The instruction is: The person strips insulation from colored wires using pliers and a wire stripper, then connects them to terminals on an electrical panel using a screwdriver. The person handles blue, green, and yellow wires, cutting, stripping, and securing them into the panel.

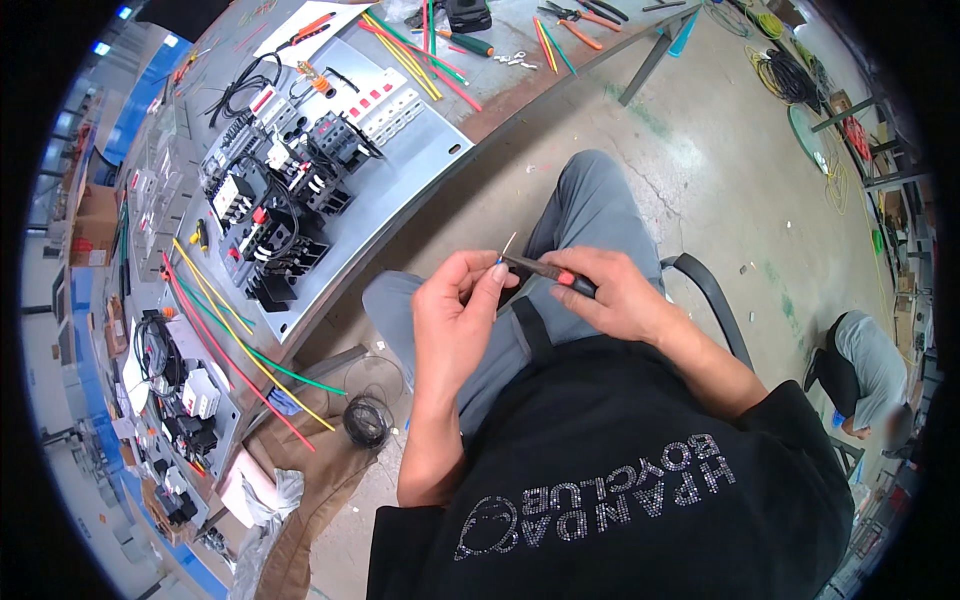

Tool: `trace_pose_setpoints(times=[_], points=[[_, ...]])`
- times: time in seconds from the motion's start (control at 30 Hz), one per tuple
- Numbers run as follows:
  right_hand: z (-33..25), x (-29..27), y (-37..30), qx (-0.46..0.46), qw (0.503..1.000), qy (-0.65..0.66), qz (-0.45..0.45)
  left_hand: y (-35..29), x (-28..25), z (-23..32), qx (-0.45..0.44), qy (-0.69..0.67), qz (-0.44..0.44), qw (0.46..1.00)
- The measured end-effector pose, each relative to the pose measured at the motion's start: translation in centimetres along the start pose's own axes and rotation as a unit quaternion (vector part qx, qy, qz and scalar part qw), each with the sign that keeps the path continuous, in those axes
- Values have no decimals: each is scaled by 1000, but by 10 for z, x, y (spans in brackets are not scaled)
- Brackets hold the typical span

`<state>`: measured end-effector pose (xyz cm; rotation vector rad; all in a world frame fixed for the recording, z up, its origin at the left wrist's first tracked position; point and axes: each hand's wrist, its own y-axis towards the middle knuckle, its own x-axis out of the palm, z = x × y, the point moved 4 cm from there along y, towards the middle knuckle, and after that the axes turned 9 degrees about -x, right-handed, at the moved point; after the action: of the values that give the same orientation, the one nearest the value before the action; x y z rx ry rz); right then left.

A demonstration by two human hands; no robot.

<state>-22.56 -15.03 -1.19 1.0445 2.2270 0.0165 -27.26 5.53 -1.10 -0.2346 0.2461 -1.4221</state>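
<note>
1. At the centre of the frame, a seated person's left hand (pixel 455 315) pinches the end of a thin wire (pixel 508 243) between thumb and fingertips; a short bare tip pokes up above the fingers.

2. The right hand (pixel 610 290) is closed around a slim hand tool (pixel 545 270) with a dark shaft and a red patch on the grip, its nose touching the wire just beside the left fingertips.

3. In the upper left of the frame, a grey mounting panel (pixel 420 160) lies on the tabletop (pixel 520 100), carrying rows of black and white switching units (pixel 275 205) already joined by black leads.

4. Loose red, yellow and green wires (pixel 235 345) trail off the panel's lower edge, their ends unconnected, a sign that much wiring remains.

5. More coloured wire lengths (pixel 415 55) and pliers (pixel 570 20) lie along the top of the frame.

6. A coil of black wire (pixel 367 420) sits on the floor (pixel 720 170) at lower left of centre.

7. The wire end in hand appears to be mid-preparation, not yet fitted to the panel.

8. Another person (pixel 865 375) crouches at the right edge.
</note>
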Motion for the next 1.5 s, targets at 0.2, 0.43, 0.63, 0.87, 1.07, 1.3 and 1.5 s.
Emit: trace_pose_setpoints(times=[0.2, 0.43, 0.63, 0.87, 1.07, 1.3, 1.5], points=[[-10, -1, -3, 48, 995, 34, -76, -16, -1, -2, -3, -48, -26, 999], [-24, 0, -7, 55, 962, 200, -178, -39, -12, 5, 93, -32, -17, 995], [-38, 1, -10, 115, 857, 387, -320, -46, -22, 14, 209, 33, -87, 973], [-33, 14, -19, 114, 814, 456, -343, -45, -20, 17, 208, 20, -110, 972], [-18, 11, -11, 75, 882, 353, -305, -39, -20, 10, 240, 72, -82, 965], [-12, 15, -8, 66, 889, 329, -311, -39, -20, 12, 267, 77, -70, 958], [-11, 14, -6, 55, 902, 318, -288, -35, -22, 12, 264, 81, -80, 958]])
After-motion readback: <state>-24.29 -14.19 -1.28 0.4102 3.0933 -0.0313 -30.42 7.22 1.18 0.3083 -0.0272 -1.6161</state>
